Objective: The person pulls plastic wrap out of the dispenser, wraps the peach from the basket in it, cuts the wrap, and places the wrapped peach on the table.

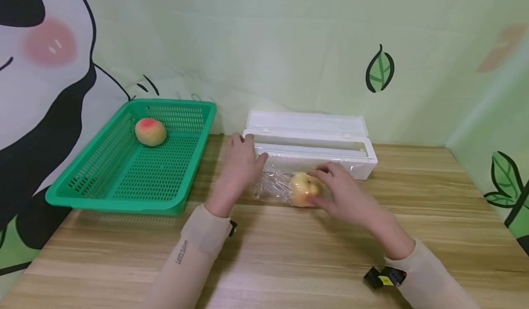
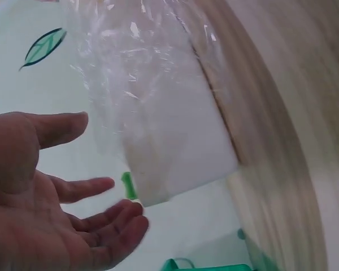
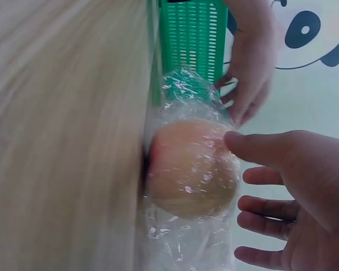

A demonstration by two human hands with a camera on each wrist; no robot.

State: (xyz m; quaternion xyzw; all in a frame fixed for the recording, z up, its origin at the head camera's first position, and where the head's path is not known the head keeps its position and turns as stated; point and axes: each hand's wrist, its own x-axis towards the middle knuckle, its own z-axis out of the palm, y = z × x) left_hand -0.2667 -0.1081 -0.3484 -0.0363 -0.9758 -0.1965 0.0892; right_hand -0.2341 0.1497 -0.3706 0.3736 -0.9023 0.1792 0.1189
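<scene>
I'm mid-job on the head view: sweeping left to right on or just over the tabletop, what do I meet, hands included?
Green basket → left hand → fruit in clear film → right hand.

Even light, soft shadows
Plastic film (image 3: pixel 178 248) glints; the tabletop (image 3: pixel 68 141) smears in the right wrist view, perhaps from motion.

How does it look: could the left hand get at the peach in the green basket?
Likely yes: the left hand looks free and the green basket is open above the peach; only the basket's wall needs clearing.
</scene>
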